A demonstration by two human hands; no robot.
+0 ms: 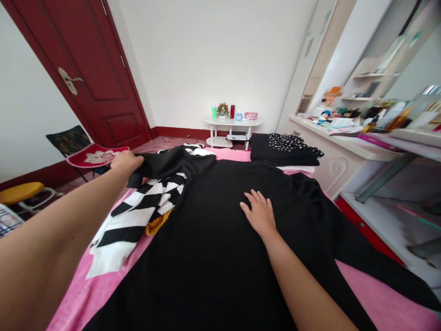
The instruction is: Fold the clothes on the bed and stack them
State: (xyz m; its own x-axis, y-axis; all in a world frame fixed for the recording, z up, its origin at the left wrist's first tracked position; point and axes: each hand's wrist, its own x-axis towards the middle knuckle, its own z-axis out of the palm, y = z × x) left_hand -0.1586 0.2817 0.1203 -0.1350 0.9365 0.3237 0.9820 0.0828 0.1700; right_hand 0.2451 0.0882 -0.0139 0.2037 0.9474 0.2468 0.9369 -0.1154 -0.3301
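Note:
A long-sleeved black top (220,248) lies spread over a pink bed cover (382,294). My left hand (126,162) grips the end of its left sleeve and holds it raised, out to the side. Flat on the middle of the garment rests my right hand (260,212), fingers spread. The other sleeve stretches toward the lower right across the cover. Partly beneath the lifted sleeve is a black-and-white striped garment (129,216), with a bit of mustard-yellow cloth (158,224) showing by it.
Folded dark clothes (284,156) with a polka-dot piece on top are stacked at the far right of the bed. A cluttered dresser (344,142) stands on the right. Beyond the bed is a small white table (232,122). A chair (86,149) and yellow stool (22,192) are left.

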